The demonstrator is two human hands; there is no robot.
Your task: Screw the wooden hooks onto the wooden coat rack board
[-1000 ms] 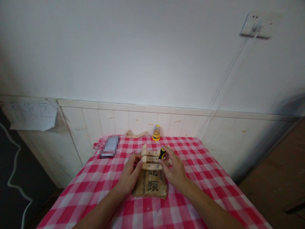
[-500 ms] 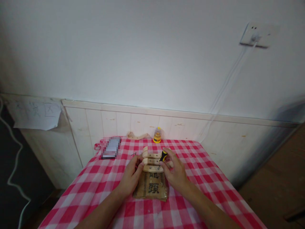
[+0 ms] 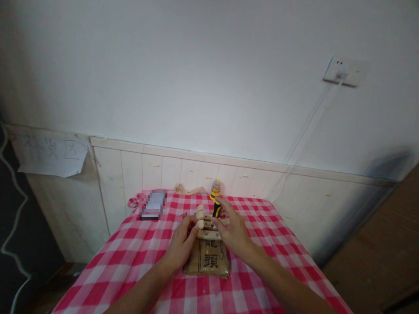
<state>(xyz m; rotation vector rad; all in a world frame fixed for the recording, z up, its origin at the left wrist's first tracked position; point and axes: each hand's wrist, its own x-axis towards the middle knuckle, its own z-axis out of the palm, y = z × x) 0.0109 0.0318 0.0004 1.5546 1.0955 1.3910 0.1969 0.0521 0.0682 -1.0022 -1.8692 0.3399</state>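
Observation:
My left hand (image 3: 185, 233) is closed on the left end of a small pale wooden slatted assembly (image 3: 209, 235). The piece has curved end parts and crossbars with dark screws or holes. In my right hand (image 3: 233, 224) is a short screwdriver (image 3: 216, 209) with a black and yellow handle. It stands nearly upright over a middle crossbar, and its lower end sits at or just above the wood; contact cannot be made out. Beneath the assembly lies a brown packet (image 3: 207, 261) printed with large dark characters.
A yellow-capped bit container (image 3: 215, 189) stands at the table's back edge, beside a loose curved wooden piece (image 3: 188, 190). A phone (image 3: 153, 205) lies at the back left. Near my left hand is a thin metal item (image 3: 183, 214). The checked tablecloth (image 3: 131, 270) covers the table, against a wall.
My right hand has brought the screwdriver leftwards along the assembly and turned it more upright. The left hand keeps its hold. The whole view has shifted slightly.

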